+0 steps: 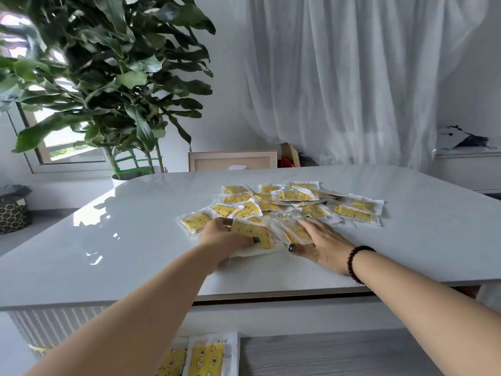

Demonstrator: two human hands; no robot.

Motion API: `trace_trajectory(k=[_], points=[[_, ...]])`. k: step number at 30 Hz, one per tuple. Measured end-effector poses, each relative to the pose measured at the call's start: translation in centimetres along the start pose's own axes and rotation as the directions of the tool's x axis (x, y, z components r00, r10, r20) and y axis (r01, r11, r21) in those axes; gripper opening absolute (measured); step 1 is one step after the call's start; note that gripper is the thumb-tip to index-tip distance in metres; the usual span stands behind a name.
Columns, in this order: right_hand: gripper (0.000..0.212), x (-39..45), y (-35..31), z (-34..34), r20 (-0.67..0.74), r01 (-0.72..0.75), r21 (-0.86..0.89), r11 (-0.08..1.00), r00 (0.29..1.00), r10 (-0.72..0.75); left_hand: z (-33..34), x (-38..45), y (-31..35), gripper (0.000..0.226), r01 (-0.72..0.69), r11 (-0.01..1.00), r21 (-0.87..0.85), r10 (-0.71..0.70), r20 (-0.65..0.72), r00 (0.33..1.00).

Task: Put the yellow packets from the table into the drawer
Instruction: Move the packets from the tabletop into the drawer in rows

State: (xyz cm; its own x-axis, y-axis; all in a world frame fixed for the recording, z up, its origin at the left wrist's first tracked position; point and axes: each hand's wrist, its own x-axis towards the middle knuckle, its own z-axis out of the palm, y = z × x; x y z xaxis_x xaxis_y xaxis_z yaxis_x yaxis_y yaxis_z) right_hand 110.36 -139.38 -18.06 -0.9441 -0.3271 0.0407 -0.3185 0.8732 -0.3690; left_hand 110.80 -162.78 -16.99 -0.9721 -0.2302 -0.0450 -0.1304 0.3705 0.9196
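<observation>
Several yellow packets (295,198) in clear wrappers lie scattered in a pile on the white table (135,226). My left hand (225,237) grips one yellow packet (253,233) at the near edge of the pile, thumb on top. My right hand (324,244) lies flat with fingers spread on other packets (294,232) beside it; a dark bead bracelet is on that wrist. Below the table's front edge the open drawer (325,354) shows a grey bottom, with two yellow packets (206,356) lying in its left part.
A large leafy plant (108,77) in a white pot stands past the table's far left corner. A chair back (233,160) rises behind the far edge. White curtains hang at the back, and a side cabinet (466,164) stands at the right.
</observation>
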Motion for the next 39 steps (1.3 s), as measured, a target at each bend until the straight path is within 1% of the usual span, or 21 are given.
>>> trace_trajectory(k=[2, 5, 6, 9, 11, 13, 15, 16, 18, 19, 20, 21, 23, 25, 27, 29, 31, 33, 35, 38, 39], points=[[0.134, 0.0, -0.1, 0.0, -0.019, 0.021, 0.014, 1.000, 1.000, -0.020, 0.3, -0.2, -0.5, 0.062, -0.067, 0.973, -0.220, 0.046, -0.099, 0.994], [0.093, 0.0, -0.4, 0.1, -0.086, -0.034, 0.120, 0.992, 0.995, 0.044, 0.1, 0.0, -0.7, 0.057, -0.134, 0.895, -0.426, 0.025, -0.251, 0.968], [0.086, 0.1, -0.3, 0.1, -0.121, -0.049, 0.160, 0.986, 0.990, 0.069, -0.1, 0.0, -0.7, 0.055, -0.135, 0.872, -0.470, 0.006, -0.266, 0.964], [0.092, 0.2, 0.1, 0.0, -0.224, -0.084, 0.240, 0.967, 0.965, 0.139, -0.5, -0.4, -0.4, 0.044, -0.144, 0.807, -0.572, -0.009, -0.255, 0.967], [0.095, 0.3, 0.4, -0.2, -0.280, -0.113, 0.283, 0.952, 0.940, 0.195, -0.3, -0.7, -0.4, 0.027, -0.193, 0.802, -0.565, 0.036, -0.277, 0.960], [0.094, 0.3, 0.5, -0.3, -0.328, -0.125, 0.348, 0.929, 0.912, 0.245, 0.2, -0.9, -0.5, 0.014, -0.287, 0.853, -0.436, 0.155, -0.314, 0.937], [0.094, 0.3, 0.5, -0.4, -0.389, -0.117, 0.392, 0.912, 0.878, 0.280, 1.0, -1.4, -0.4, 0.014, -0.407, 0.898, -0.166, 0.352, -0.282, 0.892], [0.093, 0.2, 0.6, -0.5, -0.424, -0.111, 0.402, 0.909, 0.857, 0.292, 1.4, -1.7, -0.5, 0.020, -0.467, 0.884, 0.012, 0.458, -0.218, 0.861], [0.090, 0.0, 0.5, -0.5, -0.491, -0.089, 0.412, 0.907, 0.817, 0.303, 2.2, -2.3, -0.7, 0.041, -0.580, 0.748, 0.322, 0.615, -0.010, 0.788], [0.088, 0.0, 0.5, -0.4, -0.517, -0.080, 0.414, 0.907, 0.799, 0.307, 2.5, -2.5, -0.7, 0.049, -0.621, 0.675, 0.399, 0.651, 0.076, 0.756], [0.085, -0.1, 0.5, -0.4, -0.537, -0.072, 0.418, 0.906, 0.784, 0.311, 2.7, -2.5, -0.8, 0.054, -0.639, 0.643, 0.423, 0.662, 0.113, 0.741], [0.084, -0.2, 0.5, -0.4, -0.551, -0.066, 0.422, 0.904, 0.774, 0.313, 2.7, -2.5, -0.8, 0.056, -0.634, 0.659, 0.405, 0.653, 0.109, 0.749], [0.083, -0.3, 0.4, -0.3, -0.585, -0.053, 0.426, 0.903, 0.746, 0.319, 2.4, -2.2, -0.6, 0.056, -0.567, 0.768, 0.298, 0.587, 0.029, 0.809], [0.085, -0.2, 0.5, -0.2, -0.641, -0.031, 0.411, 0.911, 0.701, 0.313, 1.8, -1.8, -0.4, 0.056, -0.445, 0.884, 0.145, 0.456, -0.049, 0.889], [0.084, -0.1, 0.5, -0.2, -0.665, -0.024, 0.401, 0.916, 0.679, 0.310, 1.2, -1.4, -0.4, 0.054, -0.330, 0.943, -0.036, 0.324, -0.115, 0.939], [0.079, -0.2, 0.3, -0.3, -0.642, -0.027, 0.437, 0.899, 0.691, 0.332, 0.8, -1.0, -0.5, 0.042, -0.273, 0.945, -0.181, 0.247, -0.154, 0.957], [0.072, -0.1, 0.4, -0.3, -0.614, -0.012, 0.522, 0.853, 0.689, 0.386, 0.8, -0.7, -0.6, 0.029, -0.267, 0.924, -0.273, 0.231, -0.155, 0.960], [0.059, 0.2, 0.2, -0.2, -0.560, -0.018, 0.633, 0.774, 0.679, 0.474, 1.0, -0.6, -0.6, 0.018, -0.266, 0.917, -0.299, 0.232, -0.142, 0.962], [0.045, 0.5, 0.0, -0.1, -0.516, -0.001, 0.715, 0.699, 0.674, 0.528, 1.2, -0.6, -0.6, 0.015, -0.251, 0.919, -0.303, 0.220, -0.132, 0.966], [0.021, 1.0, -0.8, -0.2, -0.468, 0.104, 0.815, 0.569, 0.698, 0.542, 1.1, -0.5, -0.5, 0.014, -0.208, 0.901, -0.380, 0.177, -0.116, 0.977], [0.020, 1.0, -1.3, -0.2, -0.445, 0.128, 0.843, 0.523, 0.714, 0.541, 1.0, -0.5, -0.5, 0.013, -0.195, 0.897, -0.398, 0.161, -0.117, 0.980]])
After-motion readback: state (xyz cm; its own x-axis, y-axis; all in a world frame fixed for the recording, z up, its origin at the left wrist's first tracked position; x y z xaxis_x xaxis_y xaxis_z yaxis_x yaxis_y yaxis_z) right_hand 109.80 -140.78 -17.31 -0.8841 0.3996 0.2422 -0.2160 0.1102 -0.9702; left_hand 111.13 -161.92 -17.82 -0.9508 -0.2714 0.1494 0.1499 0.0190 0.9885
